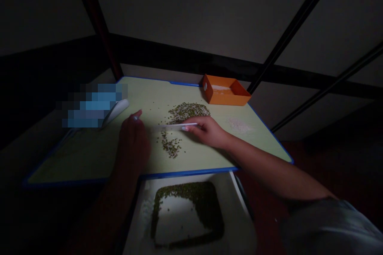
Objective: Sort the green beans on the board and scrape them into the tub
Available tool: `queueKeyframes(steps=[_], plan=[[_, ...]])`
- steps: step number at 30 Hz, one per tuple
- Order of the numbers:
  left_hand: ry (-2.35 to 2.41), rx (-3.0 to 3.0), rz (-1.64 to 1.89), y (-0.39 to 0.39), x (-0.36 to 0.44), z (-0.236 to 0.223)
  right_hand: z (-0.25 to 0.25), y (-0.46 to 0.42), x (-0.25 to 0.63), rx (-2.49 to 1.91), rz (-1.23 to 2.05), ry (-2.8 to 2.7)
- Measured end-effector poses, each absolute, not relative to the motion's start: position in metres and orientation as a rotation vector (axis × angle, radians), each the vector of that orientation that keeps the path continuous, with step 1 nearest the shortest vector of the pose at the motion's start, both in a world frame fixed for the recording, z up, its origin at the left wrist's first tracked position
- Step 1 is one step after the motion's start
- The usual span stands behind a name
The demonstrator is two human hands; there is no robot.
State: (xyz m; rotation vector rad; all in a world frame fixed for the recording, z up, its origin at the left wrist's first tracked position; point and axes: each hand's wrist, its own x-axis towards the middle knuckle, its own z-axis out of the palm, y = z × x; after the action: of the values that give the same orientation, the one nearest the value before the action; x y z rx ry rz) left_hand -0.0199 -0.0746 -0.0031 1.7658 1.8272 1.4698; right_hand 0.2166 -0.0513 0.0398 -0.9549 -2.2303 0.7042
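Note:
My right hand [209,130] is closed around one end of a thin, pale, flat strip [169,127], blurred toward its left end. That strip crosses a scatter of small green-brown grains on the table. Most of the grains [190,110] lie in a heap just beyond the strip, and a smaller patch [171,145] lies on the near side. My left hand [134,137] is over the table left of the grains, dark and smeared by motion. Its fingers look bent, but whether they hold anything is unclear.
An orange open box [229,97] with whitish contents stands at the back right, near a pale patch of fine bits [238,124]. Below the blue table edge [185,173] sits a white bin [242,207] holding more grains. A white scoop-like object [117,110] lies left, beside a pixelated area.

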Motion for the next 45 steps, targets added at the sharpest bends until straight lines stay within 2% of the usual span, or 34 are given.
queueKeyframes(steps=[17, 24, 31, 36, 40, 45], plan=[[1.832, 1.756, 1.468, -0.079, -0.021, -0.004, 0.042, -0.066, 0.249, -0.776, 0.979, -2.237], [1.813, 1.793, 1.441, -0.074, -0.026, -0.009, 0.04, -0.067, 0.264, -0.92, 0.847, -1.937], [1.795, 1.882, 1.399, -0.074, -0.036, -0.013, 0.05, -0.047, 0.272, -0.944, 1.066, -1.662], [1.769, 1.855, 1.498, -0.082, -0.026, -0.012, 0.04, -0.045, 0.28, -0.952, 0.995, -1.635], [1.783, 1.901, 1.383, -0.084, -0.027, -0.006, 0.034, -0.042, 0.28, -0.913, 0.891, -1.751], [1.813, 1.937, 1.198, -0.078, -0.043, -0.005, 0.032, -0.035, 0.284, -0.869, 0.932, -1.815]])
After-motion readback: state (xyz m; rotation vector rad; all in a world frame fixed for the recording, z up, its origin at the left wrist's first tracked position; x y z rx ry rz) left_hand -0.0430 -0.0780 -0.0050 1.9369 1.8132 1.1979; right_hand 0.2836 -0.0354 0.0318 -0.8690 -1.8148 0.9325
